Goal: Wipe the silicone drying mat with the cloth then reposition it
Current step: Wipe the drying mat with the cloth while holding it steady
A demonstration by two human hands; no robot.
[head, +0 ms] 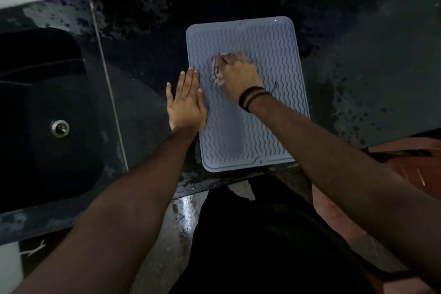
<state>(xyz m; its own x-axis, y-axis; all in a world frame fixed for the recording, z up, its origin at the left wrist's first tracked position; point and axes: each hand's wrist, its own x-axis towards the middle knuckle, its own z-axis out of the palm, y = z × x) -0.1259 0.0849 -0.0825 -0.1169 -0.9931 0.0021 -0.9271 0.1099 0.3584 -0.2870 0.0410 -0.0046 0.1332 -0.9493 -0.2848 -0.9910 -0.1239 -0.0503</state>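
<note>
Grey wavy-ribbed silicone mat (262,38) flat on the dark counter (358,55)
Left hand (187,102) spread flat on its edge; right hand (238,75) clenched on cloth (216,68)

Your left hand (187,100) lies flat, palm down, fingers straight and close together, thumb splayed outward. Your right hand (238,74) is curled, knuckles up, fingers bunched and pressing downward (two dark bands circle that wrist). Both forearms reach forward, bare, converging slightly.

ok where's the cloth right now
In the head view the cloth is bunched under the right hand, on the upper middle of the drying mat, right of the flat left hand.
</note>
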